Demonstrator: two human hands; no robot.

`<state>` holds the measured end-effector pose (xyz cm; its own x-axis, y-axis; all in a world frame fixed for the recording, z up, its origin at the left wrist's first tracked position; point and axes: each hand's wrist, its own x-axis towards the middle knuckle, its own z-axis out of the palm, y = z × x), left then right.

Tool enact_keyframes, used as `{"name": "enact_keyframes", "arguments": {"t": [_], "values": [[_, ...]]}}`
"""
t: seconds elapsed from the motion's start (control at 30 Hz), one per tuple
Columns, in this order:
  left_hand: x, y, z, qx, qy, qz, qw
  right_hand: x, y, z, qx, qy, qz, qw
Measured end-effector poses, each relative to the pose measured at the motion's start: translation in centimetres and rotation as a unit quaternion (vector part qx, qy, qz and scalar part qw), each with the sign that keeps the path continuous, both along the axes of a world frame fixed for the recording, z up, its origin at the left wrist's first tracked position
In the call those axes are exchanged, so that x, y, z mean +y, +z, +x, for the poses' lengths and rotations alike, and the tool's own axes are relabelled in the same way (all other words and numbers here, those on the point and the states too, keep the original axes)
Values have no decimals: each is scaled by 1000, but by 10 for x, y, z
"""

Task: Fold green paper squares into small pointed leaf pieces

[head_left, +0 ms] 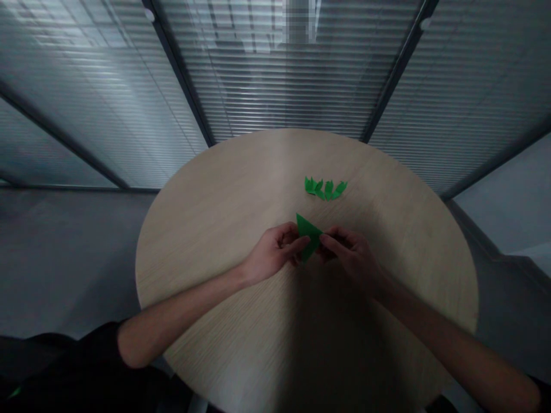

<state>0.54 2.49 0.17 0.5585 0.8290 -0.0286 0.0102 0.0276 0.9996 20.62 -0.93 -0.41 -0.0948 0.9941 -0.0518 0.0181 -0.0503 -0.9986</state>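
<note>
A green folded paper triangle is held just above the middle of the counter, tilted between both hands. The left hand's fingers pinch its left side, and the right hand's fingers press together on its right corner. Just beyond lies a row of small green folded paper pieces on the round, pale wood counter. Past the counter's far edge stand glass panels with grey slatted blinds.
</note>
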Motion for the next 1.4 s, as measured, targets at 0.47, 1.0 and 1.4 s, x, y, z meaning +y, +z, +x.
{"name": "enact_keyframes", "arguments": {"t": [0.47,1.0,1.4], "values": [[-3,1,0,-26,6,8,1000,1,-1,1,27,19,-23,999],[-5,-7,-1,-55,60,83,993,1,0,0,68,26,-65,995],[-4,-4,-6,86,47,235,967,-1,0,-1,57,46,-31,997]]}}
